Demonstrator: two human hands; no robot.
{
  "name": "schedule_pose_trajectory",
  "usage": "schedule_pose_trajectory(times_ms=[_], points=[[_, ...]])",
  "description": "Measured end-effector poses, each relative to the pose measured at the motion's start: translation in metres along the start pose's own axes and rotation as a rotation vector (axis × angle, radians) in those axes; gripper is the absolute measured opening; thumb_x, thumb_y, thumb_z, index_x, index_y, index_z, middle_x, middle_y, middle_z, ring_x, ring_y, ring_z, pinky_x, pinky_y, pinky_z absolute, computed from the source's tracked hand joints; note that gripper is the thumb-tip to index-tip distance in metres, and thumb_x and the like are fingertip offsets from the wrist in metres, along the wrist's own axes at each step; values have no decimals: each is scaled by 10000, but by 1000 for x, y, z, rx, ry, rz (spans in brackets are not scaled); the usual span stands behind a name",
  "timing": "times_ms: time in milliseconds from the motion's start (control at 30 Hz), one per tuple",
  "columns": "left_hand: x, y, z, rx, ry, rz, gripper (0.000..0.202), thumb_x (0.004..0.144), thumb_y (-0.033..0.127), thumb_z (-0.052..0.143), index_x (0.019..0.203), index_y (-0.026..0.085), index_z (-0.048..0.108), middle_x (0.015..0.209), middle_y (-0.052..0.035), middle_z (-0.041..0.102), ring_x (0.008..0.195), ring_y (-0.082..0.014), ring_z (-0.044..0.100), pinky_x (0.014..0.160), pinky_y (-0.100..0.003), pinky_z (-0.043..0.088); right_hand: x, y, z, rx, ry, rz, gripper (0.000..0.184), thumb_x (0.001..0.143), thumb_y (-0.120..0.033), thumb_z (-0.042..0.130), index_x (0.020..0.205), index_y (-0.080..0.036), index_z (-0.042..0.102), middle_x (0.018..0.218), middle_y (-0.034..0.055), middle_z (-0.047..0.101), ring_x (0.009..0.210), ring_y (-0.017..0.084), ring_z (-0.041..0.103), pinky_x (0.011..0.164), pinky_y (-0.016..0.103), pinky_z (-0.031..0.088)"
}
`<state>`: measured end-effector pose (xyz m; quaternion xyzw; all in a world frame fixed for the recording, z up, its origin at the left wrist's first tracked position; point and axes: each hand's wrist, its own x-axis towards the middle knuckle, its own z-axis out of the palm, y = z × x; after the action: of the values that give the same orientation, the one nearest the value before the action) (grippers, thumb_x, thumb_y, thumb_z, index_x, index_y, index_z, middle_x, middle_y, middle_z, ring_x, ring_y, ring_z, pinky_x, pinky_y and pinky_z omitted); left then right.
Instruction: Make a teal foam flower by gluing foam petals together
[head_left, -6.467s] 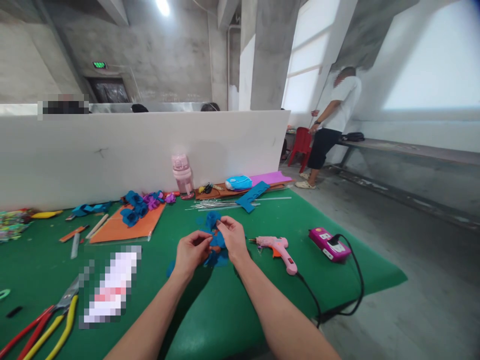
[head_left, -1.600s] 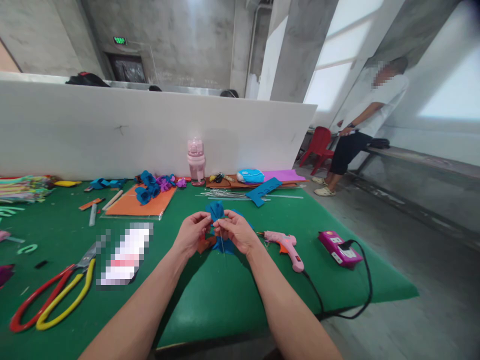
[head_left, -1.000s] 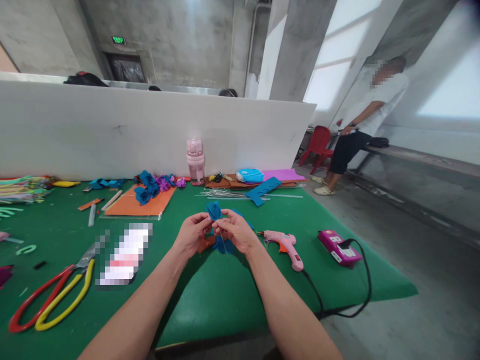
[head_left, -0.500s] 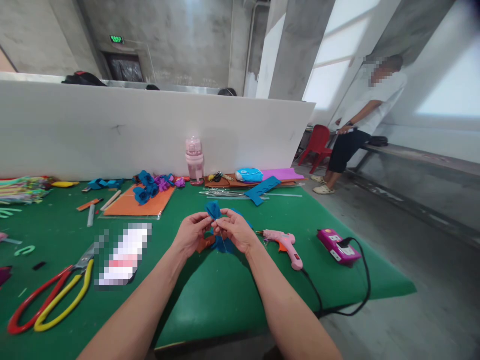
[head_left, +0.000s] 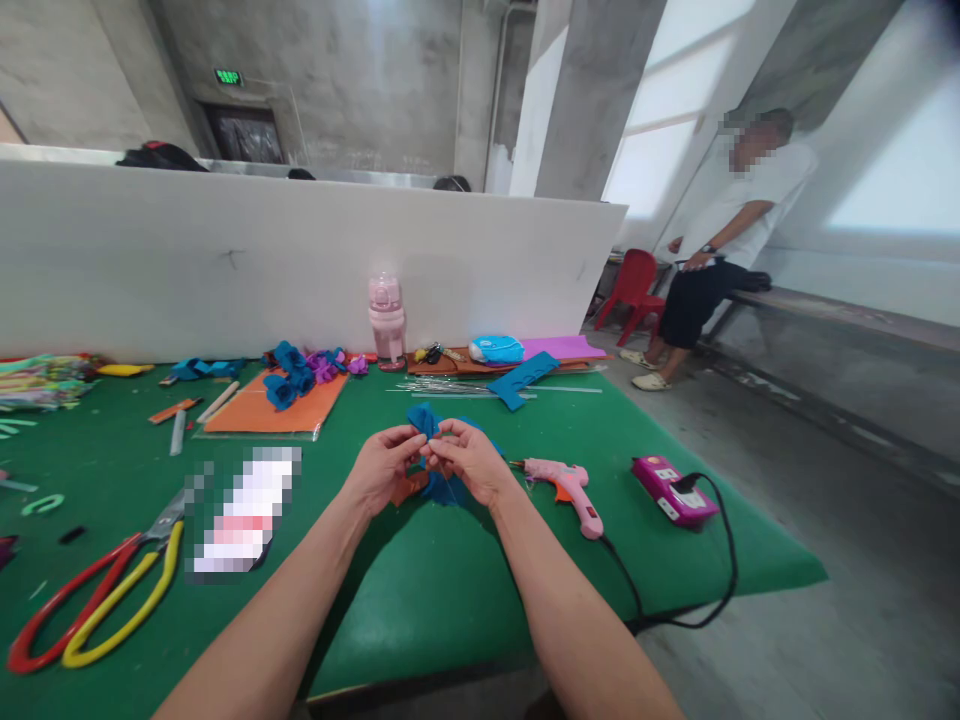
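Note:
Both my hands meet over the middle of the green table mat [head_left: 442,590]. My left hand [head_left: 381,468] and my right hand [head_left: 469,462] pinch a blue foam flower [head_left: 424,420] between their fingertips, held just above the mat. A thin wire stem hangs down from the flower beside my right palm. More blue foam pieces [head_left: 447,490] and a small brown scrap [head_left: 409,487] lie under my hands.
A pink glue gun [head_left: 564,482] lies right of my hands, its cord running to a magenta power strip [head_left: 673,490]. Red and yellow cutters [head_left: 94,602] lie at front left. Orange sheet [head_left: 270,412] with blue and purple flowers, a pink bottle [head_left: 387,320] and wires stand behind. A person leans at far right.
My hands have stayed together on the blue flower, with only small finger shifts. The view has drifted slightly.

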<state>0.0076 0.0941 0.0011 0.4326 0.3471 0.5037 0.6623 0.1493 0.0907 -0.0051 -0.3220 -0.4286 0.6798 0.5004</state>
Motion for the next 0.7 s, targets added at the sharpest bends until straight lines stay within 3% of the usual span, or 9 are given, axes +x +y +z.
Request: schedule_pose_trajectory(times_ms=[700], points=[[4, -3, -2, -53, 95, 62, 171, 576, 226, 748, 642, 126, 627, 598, -1, 583, 559, -78, 515, 542, -197, 380, 2, 3, 13, -106, 144, -102, 348, 595, -359, 701, 852, -202, 525, 630, -26, 635, 486, 85, 556, 404, 151, 386]])
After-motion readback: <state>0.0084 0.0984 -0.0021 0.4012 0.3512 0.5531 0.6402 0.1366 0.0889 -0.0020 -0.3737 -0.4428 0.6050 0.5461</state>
